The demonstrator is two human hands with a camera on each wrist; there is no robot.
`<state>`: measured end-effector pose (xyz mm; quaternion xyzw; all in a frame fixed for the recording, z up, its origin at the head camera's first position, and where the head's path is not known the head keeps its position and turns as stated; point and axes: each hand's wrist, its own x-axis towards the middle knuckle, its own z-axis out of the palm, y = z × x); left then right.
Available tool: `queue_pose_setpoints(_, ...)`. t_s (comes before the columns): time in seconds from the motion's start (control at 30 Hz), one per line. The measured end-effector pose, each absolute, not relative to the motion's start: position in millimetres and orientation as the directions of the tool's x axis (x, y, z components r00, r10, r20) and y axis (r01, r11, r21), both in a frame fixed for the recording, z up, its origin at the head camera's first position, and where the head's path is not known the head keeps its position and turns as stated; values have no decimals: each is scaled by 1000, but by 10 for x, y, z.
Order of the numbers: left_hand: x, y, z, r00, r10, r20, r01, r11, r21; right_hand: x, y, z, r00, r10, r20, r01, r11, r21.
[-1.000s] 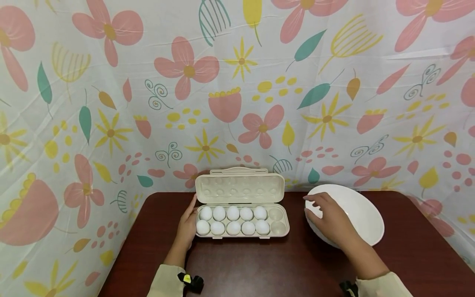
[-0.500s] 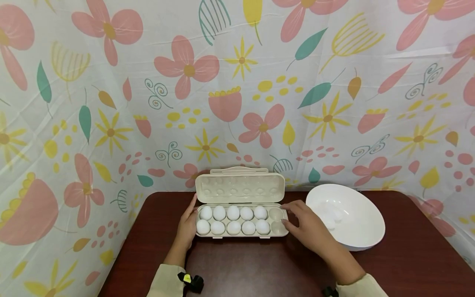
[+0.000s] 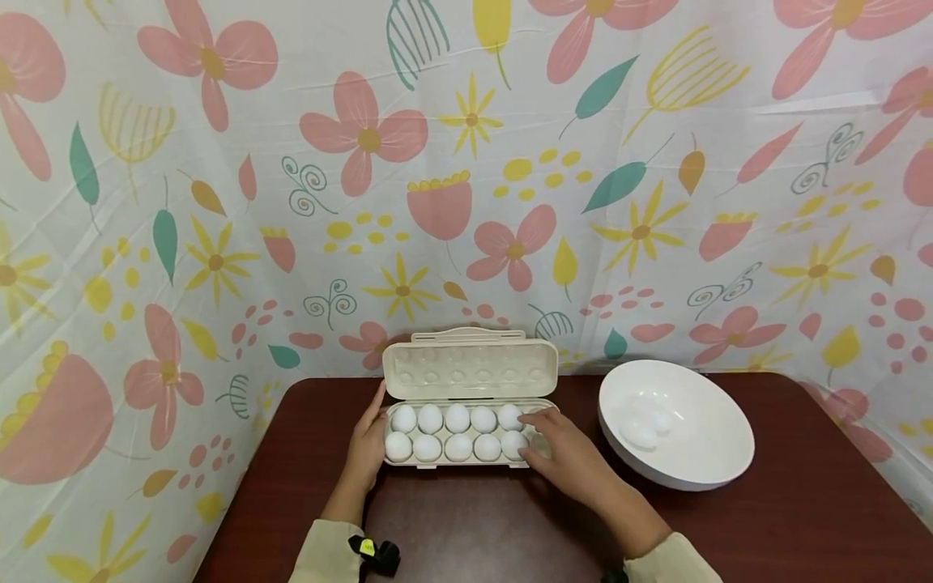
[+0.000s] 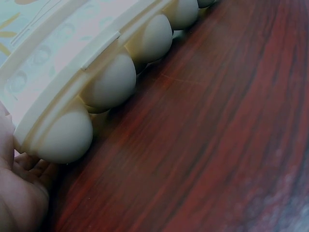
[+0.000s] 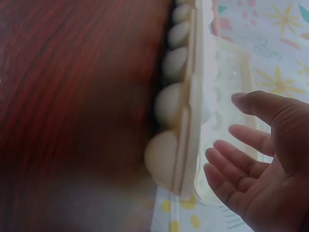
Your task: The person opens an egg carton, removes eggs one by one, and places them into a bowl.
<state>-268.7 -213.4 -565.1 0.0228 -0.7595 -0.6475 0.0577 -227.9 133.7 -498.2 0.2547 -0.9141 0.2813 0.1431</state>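
Leftward from the bowl (image 3: 707,429), the right hand (image 3: 572,457) has moved over the egg carton (image 3: 472,433), fingers parted, grasping nothing. On the worktop (image 3: 466,526), the bowl sits within reach; the carton's raised lid (image 3: 470,368) gives access. Unclenched, the left hand (image 3: 366,453) lies against the carton's left end, apparently steadying it. Ten eggs (image 3: 457,419) sit inside, others in the bowl.
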Motion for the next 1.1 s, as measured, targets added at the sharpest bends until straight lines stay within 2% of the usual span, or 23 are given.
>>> queue_pose_setpoints(1.1,-2671,-2124,-5631,-992,-119,51,33,148,988,-2359,1140,-5102,-912,-329,247,-410,776,-480)
